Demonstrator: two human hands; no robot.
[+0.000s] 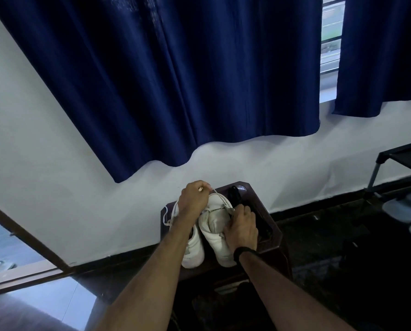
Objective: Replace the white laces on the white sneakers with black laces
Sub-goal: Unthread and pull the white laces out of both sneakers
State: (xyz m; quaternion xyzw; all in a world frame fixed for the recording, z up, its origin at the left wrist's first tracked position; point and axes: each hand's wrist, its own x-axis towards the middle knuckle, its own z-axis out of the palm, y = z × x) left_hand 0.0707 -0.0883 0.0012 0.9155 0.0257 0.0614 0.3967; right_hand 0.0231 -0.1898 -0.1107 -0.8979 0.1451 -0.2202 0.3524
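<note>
Two white sneakers stand side by side on a small dark table (271, 225), toes toward me. My left hand (193, 197) is raised over the far end of the right sneaker (217, 225) and pinches a white lace (220, 195) pulled up from it. My right hand (241, 226) grips that sneaker's right side near the eyelets. The left sneaker (194, 247) is partly hidden under my left forearm, and its white lace (166, 215) hangs loose at the left. A bundle of black laces (235, 193) lies at the table's far edge.
A white wall and dark blue curtains (175, 80) rise right behind the table. A metal-framed shoe rack (400, 163) with grey slippers (405, 207) stands at the right. An open doorway (20, 247) lies at the lower left. The floor is dark.
</note>
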